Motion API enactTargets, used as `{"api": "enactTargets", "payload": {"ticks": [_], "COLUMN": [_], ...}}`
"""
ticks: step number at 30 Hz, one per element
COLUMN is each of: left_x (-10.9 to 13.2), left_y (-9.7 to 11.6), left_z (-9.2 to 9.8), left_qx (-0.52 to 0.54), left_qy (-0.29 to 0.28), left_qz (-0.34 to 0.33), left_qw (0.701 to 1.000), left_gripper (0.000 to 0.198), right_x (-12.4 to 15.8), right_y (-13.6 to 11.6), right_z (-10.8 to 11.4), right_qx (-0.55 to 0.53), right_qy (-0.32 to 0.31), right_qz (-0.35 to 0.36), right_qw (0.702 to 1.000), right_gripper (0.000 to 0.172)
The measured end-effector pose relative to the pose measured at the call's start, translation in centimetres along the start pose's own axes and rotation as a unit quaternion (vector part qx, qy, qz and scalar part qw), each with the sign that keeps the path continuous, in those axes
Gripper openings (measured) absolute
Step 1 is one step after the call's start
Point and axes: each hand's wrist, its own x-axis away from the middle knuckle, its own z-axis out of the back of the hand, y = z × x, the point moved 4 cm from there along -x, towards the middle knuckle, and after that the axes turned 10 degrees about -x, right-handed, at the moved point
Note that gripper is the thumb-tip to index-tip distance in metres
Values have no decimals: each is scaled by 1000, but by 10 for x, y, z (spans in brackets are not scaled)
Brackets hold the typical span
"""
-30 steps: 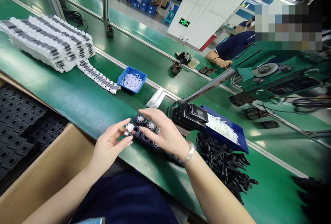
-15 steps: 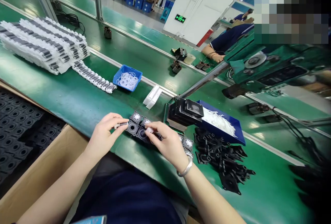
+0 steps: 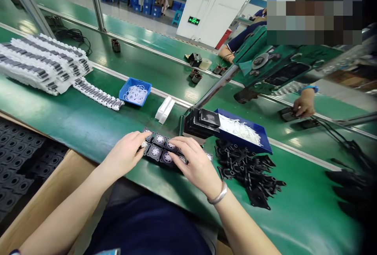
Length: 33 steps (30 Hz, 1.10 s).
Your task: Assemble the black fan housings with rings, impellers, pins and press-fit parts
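Observation:
Two rows of black square housings (image 3: 153, 153) stand on the green bench, with white swirl-vaned wheels showing in their round openings. My left hand (image 3: 129, 151) is at the left end of the rows. Its thumb and fingers close around a white wheel (image 3: 144, 144) at the leftmost housing, partly covered by the fingers. Over the middle of the rows is my right hand (image 3: 196, 162), fingers and thumb apart, with no part visible between them. It hides some of the housings. A metal bangle (image 3: 218, 194) circles my right wrist.
A blue bin of white rings (image 3: 135, 92) and stacked white-and-grey strips (image 3: 44, 64) lie left. Right are a green press (image 3: 250, 62), a blue tray of white pieces (image 3: 260, 143) and piled black parts (image 3: 250, 172). A co-worker's hand (image 3: 304, 103) touches a part across the bench.
White wheels now sit in front housings that were bare. My right hand has released the white piece and spread its fingers. My left hand has come down onto the row's end. The view has shifted.

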Motion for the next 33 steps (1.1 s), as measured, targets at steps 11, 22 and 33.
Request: {"api": "enactTargets", "payload": {"ticks": [11,22,33], "left_x": [-28,-41,-36], "left_y": [10,1,-3], "left_z": [-16,-42,-10], "left_qx": [-101,-98,-46], "left_qy": [-55,-50,28], "left_qz": [-91,-133,-70], "left_qw": [989,985,996], "left_gripper": [95,80,77], "right_x": [73,65,60], "right_y": [50,69,87], "right_z": [32,12,112], "right_qx": [114,68,82], "right_qy": [-49,-26,119], "right_qz": [-117,-120,-136], "right_qw": [985,990,980], "right_gripper": [86,84,48]}}
